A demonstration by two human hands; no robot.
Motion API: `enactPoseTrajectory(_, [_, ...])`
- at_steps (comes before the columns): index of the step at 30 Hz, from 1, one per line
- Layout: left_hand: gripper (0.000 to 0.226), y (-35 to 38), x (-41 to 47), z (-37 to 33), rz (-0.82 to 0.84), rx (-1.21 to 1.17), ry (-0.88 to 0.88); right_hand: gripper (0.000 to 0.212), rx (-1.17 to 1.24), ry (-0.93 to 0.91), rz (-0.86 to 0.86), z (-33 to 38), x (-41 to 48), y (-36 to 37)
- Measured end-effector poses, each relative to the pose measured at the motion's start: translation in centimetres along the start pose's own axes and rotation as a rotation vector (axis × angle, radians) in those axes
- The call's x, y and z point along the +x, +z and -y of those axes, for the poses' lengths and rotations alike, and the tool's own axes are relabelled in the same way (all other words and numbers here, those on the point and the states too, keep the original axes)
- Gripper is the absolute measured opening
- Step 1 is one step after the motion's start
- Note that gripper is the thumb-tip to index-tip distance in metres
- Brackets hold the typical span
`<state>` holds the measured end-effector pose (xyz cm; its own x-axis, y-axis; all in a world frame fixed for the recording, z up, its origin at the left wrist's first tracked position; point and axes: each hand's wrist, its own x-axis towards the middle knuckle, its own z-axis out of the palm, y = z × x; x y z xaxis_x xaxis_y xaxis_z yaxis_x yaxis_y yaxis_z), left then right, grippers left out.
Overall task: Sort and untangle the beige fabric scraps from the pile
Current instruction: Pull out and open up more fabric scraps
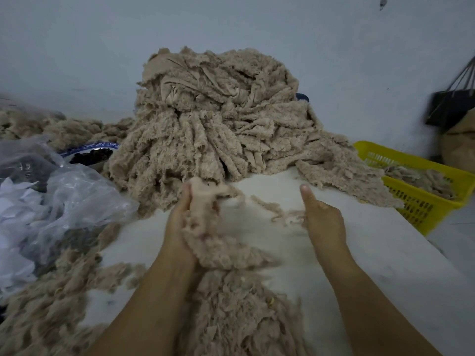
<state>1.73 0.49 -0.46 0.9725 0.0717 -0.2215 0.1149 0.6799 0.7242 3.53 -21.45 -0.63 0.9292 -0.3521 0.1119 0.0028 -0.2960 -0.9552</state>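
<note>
White table (372,265) under a bare grey wall (77,47). The beige pile (218,111) towers at centre frame, spilling toward a yellow basket (370,147) at right, while a clear plastic bag (66,199) crowds the left. Left hand (180,219) clutches 1 fluffy bunch of scraps (216,242) at lower centre. Right hand (322,218), thumb up, sits beside a thin strand (288,217); its grasp is too blurred to tell.
</note>
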Motion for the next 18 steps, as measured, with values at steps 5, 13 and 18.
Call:
enactPoseTrajectory(5, [0.049,0.5,0.0,1.1,-0.053,0.261,0.005,0.083,0.012,-0.168,0.278,1.9,-3.0,1.8])
enactPoseTrajectory(13, [0.024,1.3,-0.7,1.8,-0.133,0.414,0.275,0.028,-0.147,-0.221,0.536,0.9,-4.5,4.5])
enactPoseTrajectory(18, [0.035,1.7,-0.7,1.9,-0.137,0.479,0.226,0.024,0.324,0.063,0.467,1.5,-3.4,3.4])
